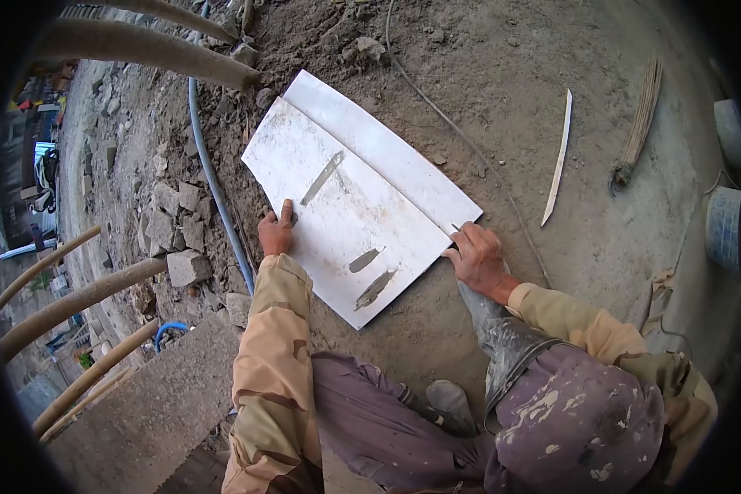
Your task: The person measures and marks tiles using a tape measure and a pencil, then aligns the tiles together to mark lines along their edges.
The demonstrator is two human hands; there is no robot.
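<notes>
Two flat white tiles lie overlapped on the dirt ground. The upper tile [350, 214] has grey cement-like patches and dusty smears; the lower tile [379, 140] shows along its far side. At the upper tile's left edge, my left hand [277, 232] grips with the thumb raised along the rim; its other fingers are partly hidden. My right hand [479, 257] is closed at the right corner, by the tiles' overlapping edges. A thin dark pencil-like tool [456, 227] pokes out between its fingertips, too small to name surely.
Beyond my right hand lie a narrow white strip [557, 156] and a bundle of thin sticks [640, 123]. A cable [461, 136] crosses the dirt. Left are a grey-blue pipe [209, 169], broken stones [177, 210] and wooden poles [152, 51]. A bucket-like container [723, 226] stands far right.
</notes>
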